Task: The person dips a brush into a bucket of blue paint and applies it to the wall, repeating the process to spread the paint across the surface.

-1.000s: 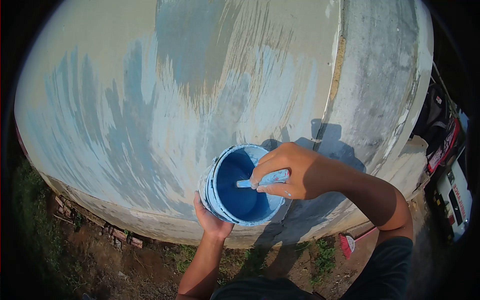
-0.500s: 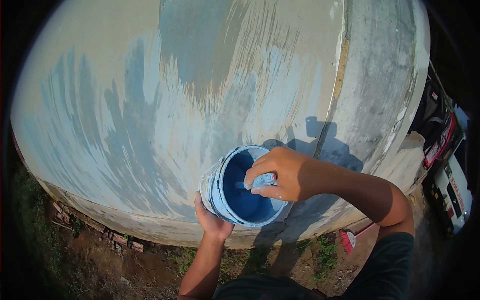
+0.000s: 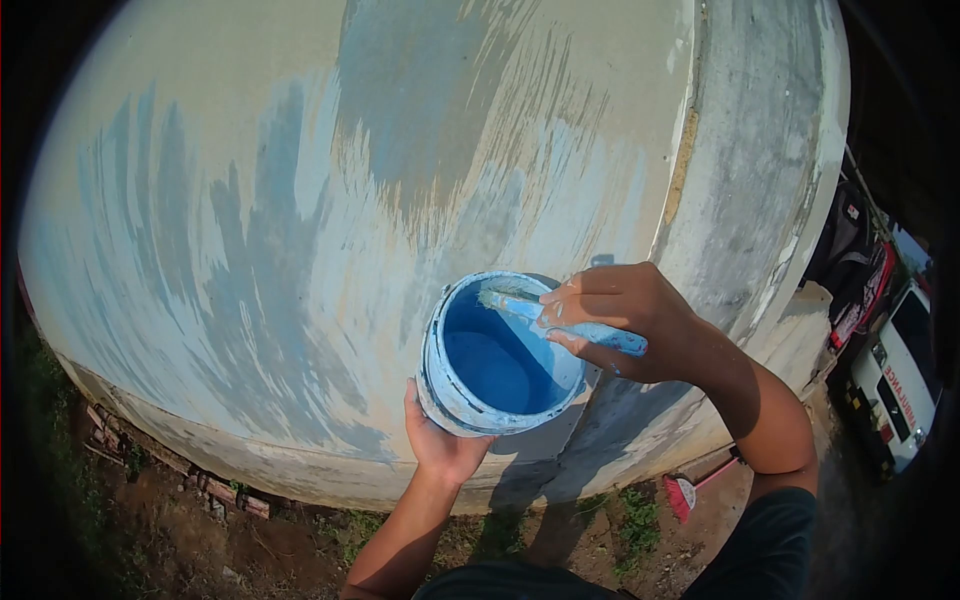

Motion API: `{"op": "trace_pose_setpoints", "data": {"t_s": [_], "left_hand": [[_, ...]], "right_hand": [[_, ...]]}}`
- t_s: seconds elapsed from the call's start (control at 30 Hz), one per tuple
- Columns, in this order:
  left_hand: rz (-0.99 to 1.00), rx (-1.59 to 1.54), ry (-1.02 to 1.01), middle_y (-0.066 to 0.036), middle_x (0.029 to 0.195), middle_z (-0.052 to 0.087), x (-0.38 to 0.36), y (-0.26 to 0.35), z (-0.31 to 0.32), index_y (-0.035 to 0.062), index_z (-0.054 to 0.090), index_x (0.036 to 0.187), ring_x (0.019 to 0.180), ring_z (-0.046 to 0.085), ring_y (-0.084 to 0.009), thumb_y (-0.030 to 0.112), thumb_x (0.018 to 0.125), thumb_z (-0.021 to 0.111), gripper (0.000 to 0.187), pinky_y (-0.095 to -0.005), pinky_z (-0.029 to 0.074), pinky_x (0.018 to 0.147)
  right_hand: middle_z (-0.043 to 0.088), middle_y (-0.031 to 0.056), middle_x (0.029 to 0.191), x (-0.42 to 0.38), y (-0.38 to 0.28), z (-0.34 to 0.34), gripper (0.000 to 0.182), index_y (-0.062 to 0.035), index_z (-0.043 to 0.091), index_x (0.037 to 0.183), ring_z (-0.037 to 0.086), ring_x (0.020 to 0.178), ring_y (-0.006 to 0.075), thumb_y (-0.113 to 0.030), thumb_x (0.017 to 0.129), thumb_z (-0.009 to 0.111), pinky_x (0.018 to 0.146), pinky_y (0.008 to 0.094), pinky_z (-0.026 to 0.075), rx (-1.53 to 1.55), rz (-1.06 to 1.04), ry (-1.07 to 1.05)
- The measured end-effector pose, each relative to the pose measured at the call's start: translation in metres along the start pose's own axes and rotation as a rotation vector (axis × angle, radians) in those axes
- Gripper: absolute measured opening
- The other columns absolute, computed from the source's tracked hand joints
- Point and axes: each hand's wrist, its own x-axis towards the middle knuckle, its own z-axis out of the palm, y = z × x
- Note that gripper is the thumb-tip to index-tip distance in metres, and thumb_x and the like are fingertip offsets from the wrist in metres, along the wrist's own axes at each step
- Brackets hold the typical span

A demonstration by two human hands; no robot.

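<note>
My left hand [image 3: 447,446] supports a paint bucket [image 3: 437,385] from below and the side, its fingers partly hidden beneath. Blue paint [image 3: 490,370] lies inside, and the bucket's rim is crusted with dried paint. Between the thumb and fingers of my right hand [image 3: 625,315] is a paintbrush [image 3: 590,333] with a blue-smeared handle. Its bristles rest at the inner far rim of the bucket, above the paint. Paint flecks mark the fingers of my right hand. Behind the bucket stands a wall [image 3: 250,220] streaked with pale blue and grey brush strokes.
A concrete pillar [image 3: 755,130] juts out at the wall's right side. On the ground lies a red-and-white broom [image 3: 682,495]. A white vehicle [image 3: 897,385] with red lettering and a dark bag [image 3: 850,225] are at the far right. Bricks [image 3: 215,485] line the wall's foot.
My right hand has lifted the paintbrush out of the bucket's depth to its rim, moving right and tilting the handle outward. The bucket sits slightly higher and further right in view.
</note>
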Motion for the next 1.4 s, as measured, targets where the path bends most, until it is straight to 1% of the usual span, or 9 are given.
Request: {"op": "trace_pose_setpoints", "data": {"t_s": [0.07,0.27,0.33,0.57,0.63,0.73,0.9,1.1,1.4], "left_hand": [[-0.058,0.023,0.011,-0.013,0.172,0.038,0.004,-0.002,-0.001,0.023,0.036,0.168,0.154,0.042,-0.0427,0.075,0.101,0.041,0.085,-0.0742,0.043,0.113],[-0.122,0.03,-0.043,-0.013,0.175,0.032,0.013,-0.006,0.024,0.0235,0.03,0.171,0.157,0.038,-0.0412,0.082,0.099,0.034,0.092,-0.0708,0.036,0.118],[-0.133,0.035,-0.054,-0.013,0.176,0.031,0.016,-0.007,0.03,0.0237,0.029,0.172,0.157,0.037,-0.0417,0.082,0.099,0.034,0.093,-0.0713,0.035,0.119],[-0.192,-0.034,-0.125,-0.013,0.177,0.027,0.021,-0.007,0.063,0.0251,0.026,0.172,0.159,0.032,-0.0433,0.079,0.103,0.026,0.088,-0.0734,0.032,0.121],[-0.201,-0.026,-0.152,-0.013,0.178,0.026,0.021,-0.011,0.079,0.0258,0.025,0.172,0.16,0.031,-0.0434,0.078,0.104,0.024,0.087,-0.0739,0.031,0.121],[-0.214,-0.05,-0.191,-0.014,0.178,0.026,0.021,-0.013,0.096,0.0256,0.026,0.172,0.16,0.03,-0.0423,0.076,0.104,0.026,0.085,-0.0751,0.028,0.121],[-0.188,-0.04,-0.251,-0.015,0.178,0.025,0.029,-0.009,0.129,0.0259,0.026,0.173,0.161,0.029,-0.041,0.072,0.106,0.024,0.081,-0.077,0.024,0.122],[-0.151,-0.067,-0.334,-0.016,0.179,0.021,0.039,0.01,0.154,0.0259,0.023,0.173,0.163,0.024,-0.0423,0.07,0.108,0.02,0.079,-0.0771,0.021,0.123],[-0.098,-0.033,-0.354,-0.017,0.18,0.019,0.058,0.031,0.188,0.0251,0.022,0.174,0.163,0.023,-0.0417,0.067,0.108,0.02,0.078,-0.077,0.02,0.124]], "right_hand": [[0.077,0.0101,0.1,0.0,0.0,-0.003,0.022,-0.0087,0.075,0.109,0.077,0.09,0.0296,-0.011,0.089,0.084,0.073,0.0397,0.061,-0.039,-0.012,0.015],[0.078,0.012,0.101,0.002,-0.005,-0.018,0.022,-0.0083,0.075,0.107,0.078,0.09,0.0294,-0.01,0.088,0.085,0.073,0.0392,0.061,-0.15,0.012,0.051],[0.079,0.0136,0.099,0.003,-0.004,-0.025,0.022,-0.0068,0.074,0.106,0.078,0.088,0.0284,-0.007,0.087,0.085,0.074,0.0381,0.061,0.06,0.119,0.119],[0.08,0.0142,0.097,0.008,-0.002,-0.065,0.019,-0.0035,0.076,0.102,0.078,0.087,0.03,-0.01,0.088,0.086,0.075,0.0371,0.061,-0.032,0.01,0.215],[0.08,0.0148,0.096,0.01,-0.012,-0.089,0.019,-0.0019,0.078,0.1,0.078,0.088,0.0293,-0.014,0.088,0.087,0.076,0.0375,0.061,-0.103,0.079,0.059],[0.08,0.0153,0.096,0.018,-0.021,-0.113,0.021,-0.0003,0.08,0.099,0.078,0.089,0.0266,-0.016,0.087,0.087,0.078,0.0372,0.06,0.002,0.207,0.075],[0.08,0.0153,0.097,0.036,-0.012,-0.139,0.022,-0.0011,0.081,0.103,0.076,0.085,0.0235,-0.013,0.086,0.087,0.078,0.0355,0.06,0.073,0.12,0.242],[0.08,0.0158,0.094,0.064,0.011,-0.145,0.017,-0.002,0.08,0.102,0.079,0.081,0.0293,-0.007,0.086,0.086,0.072,0.0364,0.062,-0.448,-0.236,0.408],[0.079,0.0122,0.105,0.13,0.084,-0.181,0.024,-0.0081,0.079,0.111,0.077,0.093,0.0311,-0.006,0.088,0.084,0.082,0.0387,0.064,-0.792,-0.264,0.62]]}}
